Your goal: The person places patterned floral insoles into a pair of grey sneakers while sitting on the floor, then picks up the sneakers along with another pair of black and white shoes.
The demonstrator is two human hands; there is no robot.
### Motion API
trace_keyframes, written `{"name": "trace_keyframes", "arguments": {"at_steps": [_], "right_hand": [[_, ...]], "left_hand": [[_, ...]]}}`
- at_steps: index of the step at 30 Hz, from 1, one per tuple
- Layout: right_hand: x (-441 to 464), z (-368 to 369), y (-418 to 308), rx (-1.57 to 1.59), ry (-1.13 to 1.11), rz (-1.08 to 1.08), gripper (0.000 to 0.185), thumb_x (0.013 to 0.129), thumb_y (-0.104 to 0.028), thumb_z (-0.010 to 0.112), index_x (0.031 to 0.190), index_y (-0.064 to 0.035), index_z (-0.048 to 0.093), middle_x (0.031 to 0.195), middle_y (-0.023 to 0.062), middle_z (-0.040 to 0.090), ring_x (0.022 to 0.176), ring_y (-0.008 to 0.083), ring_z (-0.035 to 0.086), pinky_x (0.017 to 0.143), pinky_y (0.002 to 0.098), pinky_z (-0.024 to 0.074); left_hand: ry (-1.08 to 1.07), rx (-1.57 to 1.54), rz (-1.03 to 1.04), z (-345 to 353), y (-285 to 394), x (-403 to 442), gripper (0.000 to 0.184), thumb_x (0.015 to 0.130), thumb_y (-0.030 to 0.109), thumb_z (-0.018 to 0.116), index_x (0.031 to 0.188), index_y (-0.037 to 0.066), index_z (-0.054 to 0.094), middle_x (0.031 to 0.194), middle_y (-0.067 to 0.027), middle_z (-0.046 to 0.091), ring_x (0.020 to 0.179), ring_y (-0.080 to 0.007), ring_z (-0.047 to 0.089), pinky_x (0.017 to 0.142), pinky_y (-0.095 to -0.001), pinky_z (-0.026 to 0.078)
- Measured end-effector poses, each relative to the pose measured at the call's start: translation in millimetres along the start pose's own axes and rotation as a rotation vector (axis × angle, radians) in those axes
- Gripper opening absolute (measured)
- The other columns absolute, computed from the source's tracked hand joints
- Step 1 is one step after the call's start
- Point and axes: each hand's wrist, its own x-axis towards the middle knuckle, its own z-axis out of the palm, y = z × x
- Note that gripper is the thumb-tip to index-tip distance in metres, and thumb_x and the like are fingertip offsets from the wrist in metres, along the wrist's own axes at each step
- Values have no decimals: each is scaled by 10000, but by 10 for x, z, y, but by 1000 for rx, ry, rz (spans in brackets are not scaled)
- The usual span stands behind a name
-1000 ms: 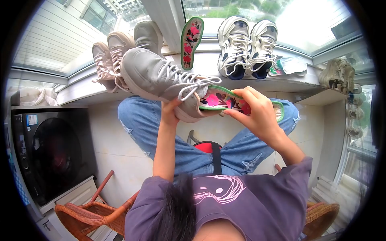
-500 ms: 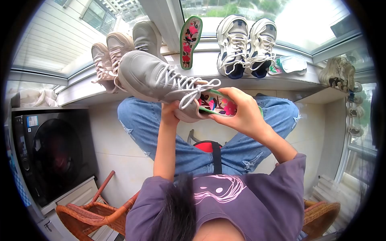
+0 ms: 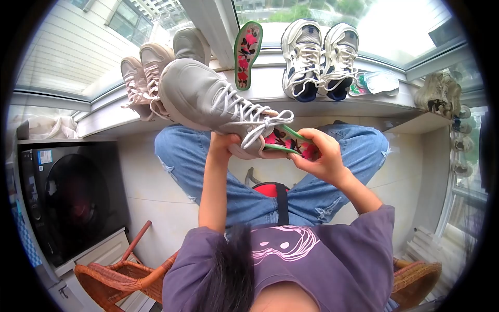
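Observation:
A grey lace-up sneaker (image 3: 200, 99) is held over my lap, its toe pointing up and left. My left hand (image 3: 224, 144) grips it from below near the heel, with most fingers hidden behind the shoe. Partly inside the shoe's opening lies a floral insole (image 3: 288, 141) with a green edge. My right hand (image 3: 321, 153) pinches the insole's outer end between thumb and fingers. A second, matching floral insole (image 3: 246, 57) leans upright against the window frame.
On the sill stand pale pink sneakers (image 3: 152, 70), another grey sneaker (image 3: 191, 46), white-and-navy sneakers (image 3: 304, 60) and a clear-wrapped item (image 3: 379, 83). More shoes (image 3: 439, 93) sit at right. A black washing machine (image 3: 78, 182) stands left; a wicker chair (image 3: 119, 281) is beneath me.
The shoe has shifted slightly right and down. My right hand has moved right and down along the insole, and its fingers are now closer together at the end.

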Motion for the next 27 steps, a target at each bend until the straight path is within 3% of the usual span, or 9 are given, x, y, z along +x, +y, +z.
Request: {"name": "trace_keyframes", "arguments": {"at_steps": [1,3,7,9,13,16,18,25,27], "right_hand": [[-19,5,0,12,15,14,395,616,-112,733,947,4,551,811,103,589,637,200,573,560,272,463],[-28,-6,-14,25,24,-11,399,613,-107,736,949,2,551,805,98,587,622,190,565,547,260,458],[-104,30,-59,199,54,121,370,645,-80,731,952,7,545,772,47,564,599,81,503,529,193,411],[-136,30,-98,326,71,227,347,675,-67,718,963,14,541,765,8,544,614,18,444,535,158,375],[-136,20,-104,386,95,240,356,671,-64,720,969,15,541,758,6,547,608,23,451,533,162,380],[-54,-108,-163,281,37,235,356,675,-72,718,974,12,544,743,14,548,599,30,457,531,167,387],[26,-209,-178,195,-57,219,358,677,-87,717,977,9,549,732,26,548,588,41,463,529,177,396],[86,-106,-201,318,-157,360,338,730,-67,676,1020,29,530,783,13,550,641,33,456,561,174,397],[103,-10,-262,305,-140,344,311,755,-114,652,1004,24,527,747,85,574,589,95,521,527,236,427]], "left_hand": [[2,2,3,-40,-10,-1,740,538,188,760,1165,-39,439,1046,-137,570,943,-229,578,814,-318,482],[-137,81,47,-106,-34,15,719,695,378,638,1238,-6,364,1143,-140,502,1048,-251,516,908,-378,432],[-188,91,51,-74,-37,-25,757,762,485,584,1276,-3,320,1206,-156,450,1114,-279,471,966,-423,393],[-169,92,47,-61,-42,-21,776,750,487,601,1276,-7,317,1214,-159,445,1116,-279,470,973,-426,385],[-157,142,43,-14,-34,-58,864,667,515,671,1264,-14,339,1226,-151,445,1120,-276,468,981,-410,374],[-108,168,77,-7,-39,-80,791,662,481,677,1214,-16,408,1194,-147,479,1107,-271,476,975,-393,377],[21,-12,57,-47,-35,-89,610,657,265,626,1160,-35,456,1078,-153,556,1006,-250,552,881,-351,453],[2,-95,-16,-229,-85,-106,579,675,261,608,1151,-26,450,1080,-150,546,984,-243,555,880,-351,446],[-37,-20,-12,-187,-103,-149,612,667,266,646,1155,-38,438,1048,-148,559,951,-230,571,849,-332,463]]}}
